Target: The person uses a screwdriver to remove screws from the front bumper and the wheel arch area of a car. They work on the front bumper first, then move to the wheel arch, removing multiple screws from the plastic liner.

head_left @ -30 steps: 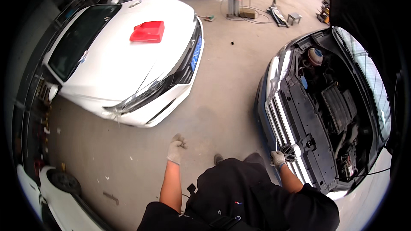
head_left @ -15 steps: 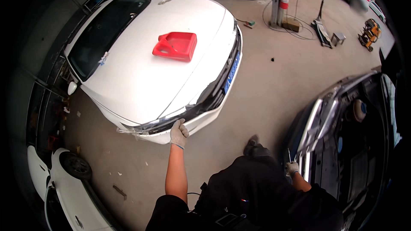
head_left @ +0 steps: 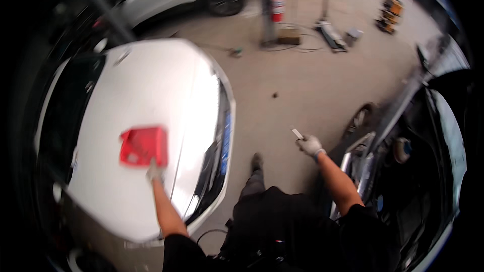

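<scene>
A red plastic container (head_left: pixel 145 146), like a jug cut open along one side, rests on the bonnet of a white car (head_left: pixel 146 85) at my left. My left hand (head_left: pixel 155 172), in a pale work glove, reaches the container's near edge. Motion blur hides its fingers, and whether it grips the edge cannot be told. My right hand (head_left: pixel 310 145), also gloved, is raised over the floor beside the dark car. It is closed round a small slim item whose whitish end (head_left: pixel 297 133) sticks out; its kind is unclear.
The dark car (head_left: pixel 363 151) with its engine bay exposed stands close on my right. Farther off are a fire extinguisher (head_left: pixel 278 6) by a post, a floor jack (head_left: pixel 331 35), a small stool (head_left: pixel 353 35) and a yellow machine (head_left: pixel 390 14). A cable trails over the floor.
My left hand has gone from the white car's front corner to the red container. My right hand has come up and away from the dark car's front. The view has shifted.
</scene>
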Available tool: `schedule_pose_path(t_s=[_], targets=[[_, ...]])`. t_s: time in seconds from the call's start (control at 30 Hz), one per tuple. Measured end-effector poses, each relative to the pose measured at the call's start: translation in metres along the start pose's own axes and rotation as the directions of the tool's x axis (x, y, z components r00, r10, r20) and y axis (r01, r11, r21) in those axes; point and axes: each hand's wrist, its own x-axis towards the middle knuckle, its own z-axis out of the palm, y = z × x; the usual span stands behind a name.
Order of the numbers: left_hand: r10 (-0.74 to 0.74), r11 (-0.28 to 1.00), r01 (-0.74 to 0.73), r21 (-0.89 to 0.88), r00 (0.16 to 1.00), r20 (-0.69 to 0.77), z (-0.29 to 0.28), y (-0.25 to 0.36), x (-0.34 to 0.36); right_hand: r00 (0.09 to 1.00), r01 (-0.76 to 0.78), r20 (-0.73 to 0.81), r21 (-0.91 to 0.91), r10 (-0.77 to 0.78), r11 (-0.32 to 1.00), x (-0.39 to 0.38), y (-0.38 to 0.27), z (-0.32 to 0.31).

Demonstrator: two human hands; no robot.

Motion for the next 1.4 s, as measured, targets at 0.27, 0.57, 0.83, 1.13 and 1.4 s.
schedule_pose_path(t_s=[0.27, 0.57, 0.83, 1.13, 1.4], targets=[[0.342, 0.715, -0.014, 0.699, 0.88, -0.331, 0.017, 0.114, 0.017, 0.835, -0.547, -0.147, -0.132, 0.53, 0.827, -0.015, 0.155, -0.041], [0.737, 0.505, -0.6, 0.621, 0.673, 0.051, 0.361, 0.293, 0.005, 0.597, -0.736, -0.137, 0.297, 0.79, 0.608, 0.083, 0.181, -0.043], [0.761, 0.551, -0.834, 0.015, 0.51, 0.401, 0.729, 0.409, -0.153, 0.633, -0.552, -0.316, 0.455, 0.706, 0.699, 0.305, 0.164, -0.226], [0.76, 0.199, -0.976, -0.087, 0.098, 0.642, 1.03, 0.528, -0.363, 0.416, -0.532, -0.514, 0.531, 0.75, 0.659, 0.372, 0.182, -0.405], [0.472, -0.176, -0.92, -0.35, -0.391, 0.79, 1.278, 0.573, -0.503, -0.172, -0.343, -0.199, 0.93, 0.965, 0.131, 0.407, 0.203, -0.312]])
